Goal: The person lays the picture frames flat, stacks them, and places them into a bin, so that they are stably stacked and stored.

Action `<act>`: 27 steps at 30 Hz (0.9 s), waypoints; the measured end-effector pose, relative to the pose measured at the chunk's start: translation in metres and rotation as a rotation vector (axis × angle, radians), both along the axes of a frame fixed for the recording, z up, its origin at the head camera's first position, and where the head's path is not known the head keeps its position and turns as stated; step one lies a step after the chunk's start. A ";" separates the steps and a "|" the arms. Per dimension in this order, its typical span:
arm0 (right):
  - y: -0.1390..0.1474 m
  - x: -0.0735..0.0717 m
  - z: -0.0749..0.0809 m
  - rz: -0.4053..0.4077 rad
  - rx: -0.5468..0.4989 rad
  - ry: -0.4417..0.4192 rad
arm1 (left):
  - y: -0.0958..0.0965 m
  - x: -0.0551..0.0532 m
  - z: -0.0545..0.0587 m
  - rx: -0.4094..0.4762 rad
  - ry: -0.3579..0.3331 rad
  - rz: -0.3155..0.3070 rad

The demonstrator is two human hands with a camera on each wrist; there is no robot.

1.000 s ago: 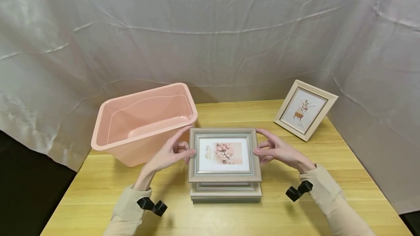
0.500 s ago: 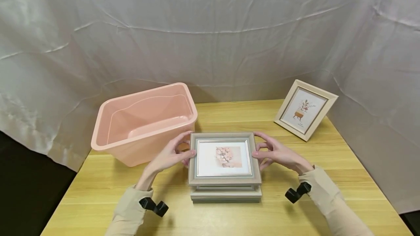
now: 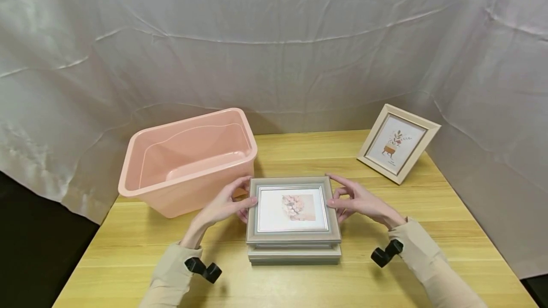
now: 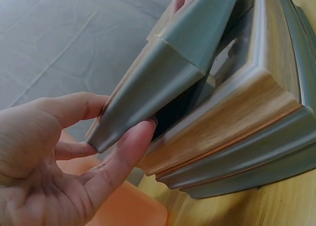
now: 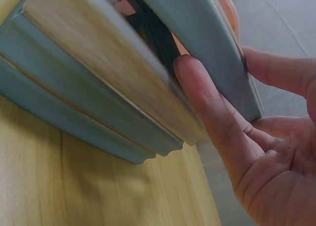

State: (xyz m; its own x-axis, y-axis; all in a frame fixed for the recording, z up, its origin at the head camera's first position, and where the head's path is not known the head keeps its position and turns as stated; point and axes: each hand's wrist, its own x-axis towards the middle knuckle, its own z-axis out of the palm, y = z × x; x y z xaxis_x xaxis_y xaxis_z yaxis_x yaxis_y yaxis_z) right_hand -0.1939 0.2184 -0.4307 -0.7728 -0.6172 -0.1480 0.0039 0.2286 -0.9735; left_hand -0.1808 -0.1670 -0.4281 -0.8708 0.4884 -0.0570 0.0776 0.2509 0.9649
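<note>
Table (image 3: 428,213): wood, flat support.
Pink bin (image 3: 188,158): just left of stack.
Lower frame (image 3: 294,254): flat on table.
Top frame (image 3: 293,209): tilted over lower frame, far edge raised. Judged rigid, moderately light, glazed front fragile, moulding smooth. Hold by side rails.
Left hand (image 3: 222,206), right hand (image 3: 361,201): each pinches one side rail.

Wooden table (image 3: 449,213) with pink bin (image 3: 188,160), stacked frames (image 3: 294,253), leaning frame (image 3: 398,143)
</note>
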 end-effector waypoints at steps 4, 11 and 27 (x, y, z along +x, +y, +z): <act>0.000 0.000 -0.002 -0.016 0.021 -0.001 | -0.001 0.001 -0.003 -0.012 -0.005 -0.013; 0.000 0.000 -0.007 -0.031 0.055 0.008 | 0.001 0.001 -0.004 -0.020 -0.036 -0.028; 0.000 0.004 -0.009 -0.030 0.065 0.023 | 0.002 0.002 -0.002 -0.038 -0.088 -0.038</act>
